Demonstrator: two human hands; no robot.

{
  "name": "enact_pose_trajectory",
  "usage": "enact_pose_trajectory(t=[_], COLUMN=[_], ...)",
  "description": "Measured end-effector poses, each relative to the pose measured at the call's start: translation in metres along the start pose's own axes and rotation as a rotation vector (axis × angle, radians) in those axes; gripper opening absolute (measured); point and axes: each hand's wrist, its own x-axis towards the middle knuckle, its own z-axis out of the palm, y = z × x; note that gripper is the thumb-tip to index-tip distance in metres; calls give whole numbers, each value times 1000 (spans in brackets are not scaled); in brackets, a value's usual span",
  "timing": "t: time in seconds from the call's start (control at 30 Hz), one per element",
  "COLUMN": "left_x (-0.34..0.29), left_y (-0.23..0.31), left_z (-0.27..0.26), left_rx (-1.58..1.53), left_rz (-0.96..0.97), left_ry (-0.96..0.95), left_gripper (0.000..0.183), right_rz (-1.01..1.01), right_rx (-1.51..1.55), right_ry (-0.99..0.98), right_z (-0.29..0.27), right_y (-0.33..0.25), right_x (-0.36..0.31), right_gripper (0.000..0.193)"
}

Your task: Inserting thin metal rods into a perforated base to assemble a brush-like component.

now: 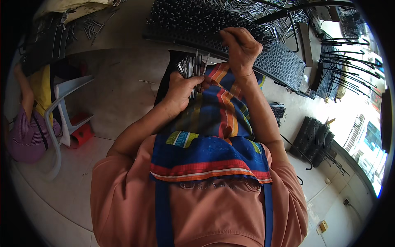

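Observation:
My left hand (pixel 180 88) is closed round a bundle of thin metal rods (pixel 187 66), held over my lap just on the near side of a long rack. Their ends fan out above the fingers. My right hand (pixel 245 48) is raised over the rack, thumb and fingers pinched together; what sits in the pinch, if anything, is too small to make out. The rack (pixel 284 66) is a dark perforated board with rows of round holes. Many dark upright rods (pixel 185 20) stand packed across its left and middle part, while the holes show bare toward its right end.
Loose metal rods (pixel 263 20) lie piled beyond the rack. Racks with bent black handles (pixel 349 61) stand at the right, above dark bundles (pixel 312 138) on the floor. At the left another person (pixel 31 127) sits beside a grey plastic chair (pixel 57 111) and a red stool (pixel 81 133).

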Motion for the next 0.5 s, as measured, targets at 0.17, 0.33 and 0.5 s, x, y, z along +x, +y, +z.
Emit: enact_pose_trajectory(t=[0.17, 0.33, 0.5], left_x=[2, 2, 4], left_y=[-2, -2, -1], left_z=[-2, -1, -2], left_rx=[36, 20, -83], left_rz=[-9, -28, -84], left_ry=[4, -2, 22], left_gripper=[19, 16, 15], right_rz=[8, -112, -160], right_rx=[-41, -202, -304], right_ry=[-30, -66, -122], right_z=[4, 13, 15], right_y=[0, 4, 2], right_x=[1, -1, -2], right_gripper=[6, 7, 10])
